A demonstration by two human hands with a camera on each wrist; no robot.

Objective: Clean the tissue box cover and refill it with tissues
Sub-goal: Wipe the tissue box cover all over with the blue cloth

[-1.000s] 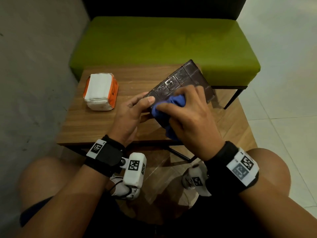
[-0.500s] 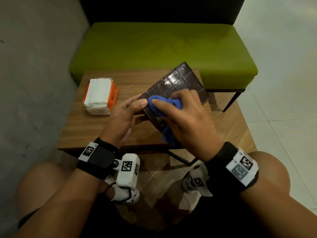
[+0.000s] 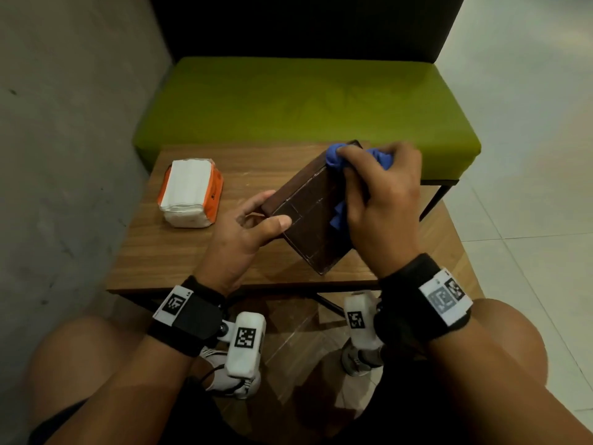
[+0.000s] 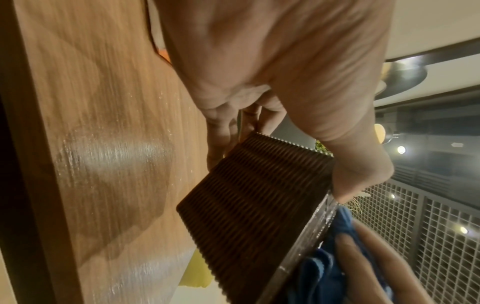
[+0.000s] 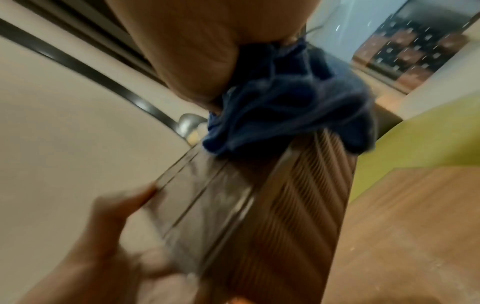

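The left hand (image 3: 244,234) is steadying the brown tissue box cover (image 3: 309,220), thumb lying on its glossy panelled face and fingers curling under the near-left edge, so the cover is sitting tilted on the wooden table (image 3: 179,252). The right hand (image 3: 382,200) is clutching a bunched blue cloth (image 3: 335,155) and pressing it against the cover's far corner, fingers curling tightly around the fabric. The refill tissue pack (image 3: 189,191), white in an orange wrapper, is waiting well apart at the table's left side. Judging from this, the glossy face may be slippery: a hard push at the far corner could be twisting the cover out of the 1-handed hold, sending it toward the green bench (image 3: 305,101).
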